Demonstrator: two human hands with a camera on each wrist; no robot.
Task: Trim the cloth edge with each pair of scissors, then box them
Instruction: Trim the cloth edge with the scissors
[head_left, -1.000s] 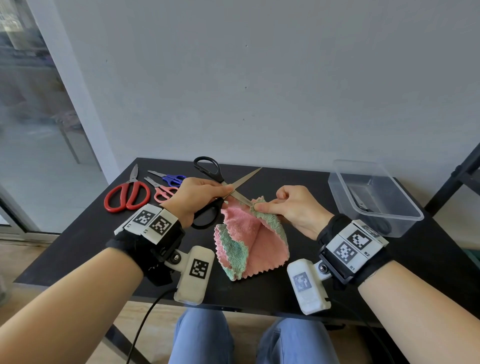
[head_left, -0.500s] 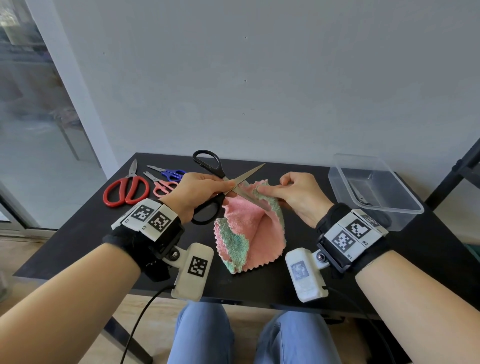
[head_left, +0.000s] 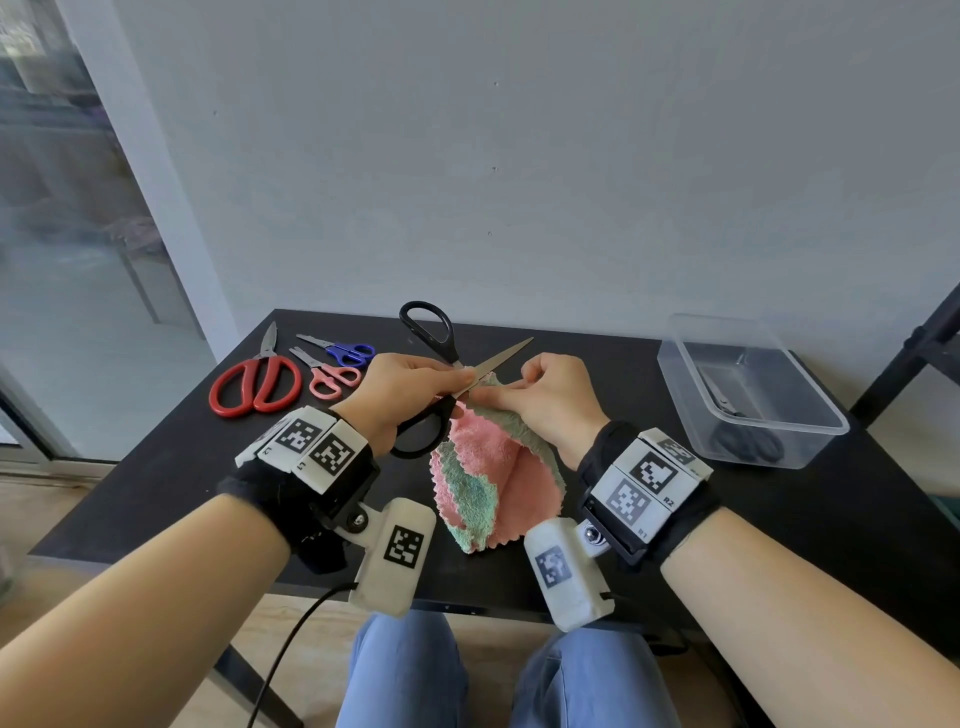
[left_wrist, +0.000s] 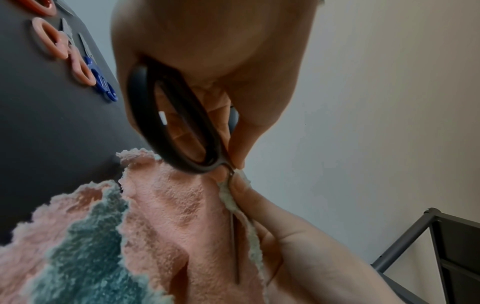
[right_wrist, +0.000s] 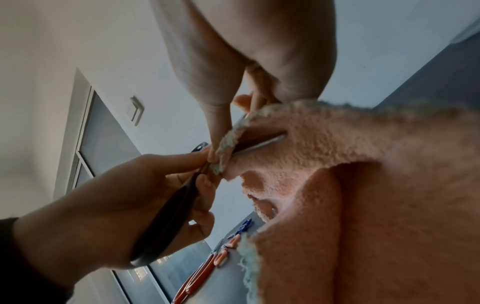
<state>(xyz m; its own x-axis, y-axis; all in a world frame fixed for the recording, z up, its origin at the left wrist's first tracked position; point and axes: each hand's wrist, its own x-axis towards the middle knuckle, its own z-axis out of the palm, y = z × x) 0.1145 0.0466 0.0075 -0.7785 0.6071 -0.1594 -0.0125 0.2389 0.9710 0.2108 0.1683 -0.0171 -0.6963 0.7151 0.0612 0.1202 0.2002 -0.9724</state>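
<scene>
Left hand (head_left: 400, 395) grips black scissors (head_left: 434, 343), blades spread at cloth (head_left: 498, 467) edge; right hand (head_left: 550, 400) pinches cloth.

Head cam sits up high, looking forward and down over both forearms at the black tabletop (head_left: 156, 467). Each wrist cam is super close, shooting from under its hand along the fingers toward the opposite hand. All three catch the fuzzy pink-and-green cloth (head_left: 498, 467) (left_wrist: 161, 216) (right_wrist: 363, 185).
</scene>
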